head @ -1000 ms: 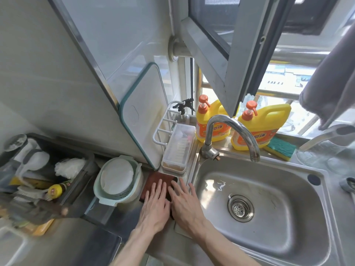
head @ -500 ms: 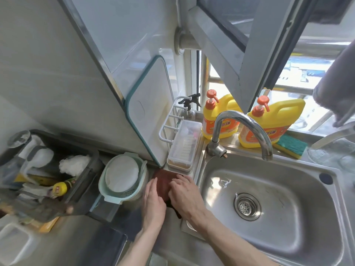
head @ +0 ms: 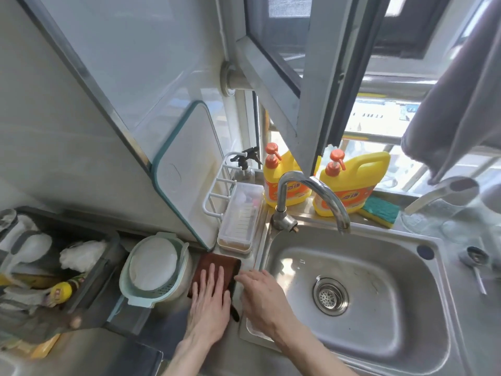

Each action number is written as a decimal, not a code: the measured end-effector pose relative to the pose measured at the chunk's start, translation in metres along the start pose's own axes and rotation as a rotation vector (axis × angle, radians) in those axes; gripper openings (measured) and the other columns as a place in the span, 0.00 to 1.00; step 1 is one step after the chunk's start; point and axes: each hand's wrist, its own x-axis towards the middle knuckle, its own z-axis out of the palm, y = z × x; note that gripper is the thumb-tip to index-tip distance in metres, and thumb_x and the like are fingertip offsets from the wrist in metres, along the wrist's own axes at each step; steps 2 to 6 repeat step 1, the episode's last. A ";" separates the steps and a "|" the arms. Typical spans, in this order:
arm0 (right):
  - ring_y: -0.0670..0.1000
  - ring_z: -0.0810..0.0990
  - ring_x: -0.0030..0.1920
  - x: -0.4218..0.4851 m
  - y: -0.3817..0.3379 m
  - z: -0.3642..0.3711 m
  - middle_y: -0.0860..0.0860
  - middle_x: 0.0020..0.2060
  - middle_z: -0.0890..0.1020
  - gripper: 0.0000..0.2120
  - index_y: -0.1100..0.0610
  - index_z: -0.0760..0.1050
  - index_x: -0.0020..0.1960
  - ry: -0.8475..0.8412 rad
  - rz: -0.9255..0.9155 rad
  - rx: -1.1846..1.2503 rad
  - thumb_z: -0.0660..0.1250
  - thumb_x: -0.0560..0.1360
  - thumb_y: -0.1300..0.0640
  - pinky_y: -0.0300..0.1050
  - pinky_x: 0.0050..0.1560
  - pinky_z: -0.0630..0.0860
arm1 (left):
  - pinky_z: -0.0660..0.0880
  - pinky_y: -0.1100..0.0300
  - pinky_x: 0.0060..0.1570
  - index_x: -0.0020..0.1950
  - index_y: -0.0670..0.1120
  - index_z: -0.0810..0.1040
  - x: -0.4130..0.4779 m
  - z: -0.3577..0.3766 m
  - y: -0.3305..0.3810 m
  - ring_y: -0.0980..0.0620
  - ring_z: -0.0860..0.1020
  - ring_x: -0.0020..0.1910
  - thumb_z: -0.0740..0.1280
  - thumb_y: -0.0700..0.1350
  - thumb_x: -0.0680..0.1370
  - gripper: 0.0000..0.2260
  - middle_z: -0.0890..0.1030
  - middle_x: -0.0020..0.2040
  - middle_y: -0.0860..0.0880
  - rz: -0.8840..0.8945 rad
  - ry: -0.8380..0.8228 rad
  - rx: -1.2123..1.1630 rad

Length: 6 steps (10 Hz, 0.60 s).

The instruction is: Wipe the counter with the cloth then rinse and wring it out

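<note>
Lying flat on the grey steel counter [head: 173, 337], the dark reddish-brown folded cloth [head: 217, 264] occupies the narrow strip between the pale green round lidded strainer basket [head: 154, 270] and the left rim of the stainless steel sink [head: 360, 291]. Its long axis runs away from the person, toward the white-and-teal cutting board [head: 189, 180] leaning on the wall. The left hand [head: 210, 299] rests directly on the cloth, palm down with fingers spread and not gripping; it is the nearer hand. The right hand [head: 263, 294] lies just beside the cloth's right edge, loosely curved, with its fingertips at that edge; contact cannot be confirmed. The cloth's near end is hidden beneath the left palm. The curved chrome faucet [head: 314, 196] stands behind the sink; no running water is discernible. Wiping appears to be the step in hand, with rinsing yet to come.
</note>
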 end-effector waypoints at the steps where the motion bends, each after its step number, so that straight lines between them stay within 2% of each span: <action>1: 0.43 0.83 0.58 -0.053 0.016 -0.046 0.40 0.56 0.87 0.13 0.45 0.84 0.59 0.205 0.255 0.374 0.66 0.79 0.55 0.41 0.60 0.78 | 0.36 0.54 0.78 0.83 0.46 0.40 0.003 -0.016 0.005 0.52 0.36 0.80 0.37 0.60 0.79 0.34 0.38 0.82 0.48 -0.029 -0.038 -0.036; 6: 0.43 0.83 0.58 -0.053 0.016 -0.046 0.40 0.56 0.87 0.13 0.45 0.84 0.59 0.205 0.255 0.374 0.66 0.79 0.55 0.41 0.60 0.78 | 0.36 0.54 0.78 0.83 0.46 0.40 0.003 -0.016 0.005 0.52 0.36 0.80 0.37 0.60 0.79 0.34 0.38 0.82 0.48 -0.029 -0.038 -0.036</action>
